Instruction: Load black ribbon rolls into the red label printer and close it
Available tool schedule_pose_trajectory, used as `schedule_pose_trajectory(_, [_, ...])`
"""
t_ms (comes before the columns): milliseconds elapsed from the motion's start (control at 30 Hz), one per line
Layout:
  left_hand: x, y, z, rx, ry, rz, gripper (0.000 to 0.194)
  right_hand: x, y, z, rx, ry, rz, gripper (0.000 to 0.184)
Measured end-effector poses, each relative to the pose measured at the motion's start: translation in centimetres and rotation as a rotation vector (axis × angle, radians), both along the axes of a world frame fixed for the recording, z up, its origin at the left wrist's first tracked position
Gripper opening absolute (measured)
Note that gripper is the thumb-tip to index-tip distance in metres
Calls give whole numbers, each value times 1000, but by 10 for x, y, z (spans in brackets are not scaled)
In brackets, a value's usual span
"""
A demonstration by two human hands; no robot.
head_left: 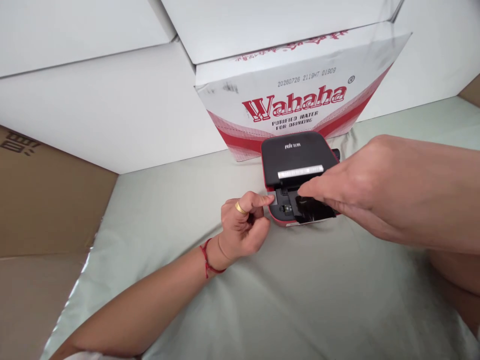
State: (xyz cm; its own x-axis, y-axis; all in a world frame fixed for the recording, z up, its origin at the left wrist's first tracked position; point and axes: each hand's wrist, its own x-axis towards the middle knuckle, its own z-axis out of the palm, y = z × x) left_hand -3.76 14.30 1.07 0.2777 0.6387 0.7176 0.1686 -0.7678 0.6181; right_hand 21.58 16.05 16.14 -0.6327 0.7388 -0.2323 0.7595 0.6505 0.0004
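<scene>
A small black device with a red base (296, 160) lies on a pale green cloth (262, 300), its top cover raised and a white label strip across it. My left hand (243, 225), with a gold ring and a red string at the wrist, is curled; its forefinger tip presses the device's near left edge. My right hand (375, 185) reaches in from the right, fingers held together over a shiny black piece (313, 210) at the device's open front. Whether the fingers grip that piece is hidden.
A white and red "Wahaha" water carton (300, 95) stands right behind the device. White boxes (93, 100) fill the back. Brown cardboard (41, 210) lies along the left edge of the cloth.
</scene>
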Motion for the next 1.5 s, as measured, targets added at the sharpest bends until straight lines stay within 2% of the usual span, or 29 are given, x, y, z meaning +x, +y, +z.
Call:
schedule_pose_trajectory(67, [0,0,-1,10,12,-2,40,-7,3,3,-58,-78,23,18])
schedule_pose_trajectory(167, [0,0,-6,49,59,-4,45,-9,7,5,-37,-19,8,20])
schedule_pose_trajectory(300, [6,-3,-17,105,112,44,69,-11,25,-3,26,-10,-174,24])
schedule_pose_trajectory(400, [9,-3,-21,138,111,65,74,-18,46,-16,29,-39,-288,33])
schedule_pose_trajectory(567, [9,-3,-22,145,123,45,76,-30,62,-27,-11,-138,-275,28])
schedule_pose_trajectory(733, [9,-3,-23,127,118,52,78,-37,61,-24,1,-220,-266,32])
schedule_pose_trajectory(900, [9,-3,-21,153,137,58,79,-38,56,-18,-49,-126,-300,25])
schedule_pose_trajectory(967, [8,-3,-21,131,144,48,78,-26,51,-8,-76,-61,-307,23])
schedule_pose_trajectory(1033, [7,-3,-22,117,149,44,79,1,48,3,-65,20,-297,30])
schedule_pose_trajectory(1067, [7,-4,-22,116,151,44,79,22,49,8,-26,80,-294,37])
schedule_pose_trajectory(1133, [6,-4,-22,117,152,43,80,70,61,12,94,161,-380,58])
schedule_pose_trajectory(1167, [6,-4,-21,117,153,42,80,95,71,11,199,227,-429,68])
schedule_pose_trajectory(1200, [6,-4,-20,117,157,43,79,117,83,8,234,212,-469,75])
schedule_pose_trajectory(1233, [6,-4,-20,114,161,45,79,134,95,3,148,141,-487,72])
schedule_pose_trajectory(1267, [6,-4,-19,107,163,45,79,145,107,-4,14,28,-500,62])
schedule_pose_trajectory(1300, [6,-4,-19,101,163,42,79,149,117,-12,-46,-48,-528,54])
schedule_pose_trajectory(1367, [6,-4,-18,92,157,35,78,140,131,-26,-158,-178,-627,43])
schedule_pose_trajectory(1433, [5,-4,-18,95,154,32,77,117,136,-36,-193,-219,-674,43])
schedule_pose_trajectory(1500, [5,-4,-17,110,165,42,78,94,133,-38,-171,-198,-659,46])
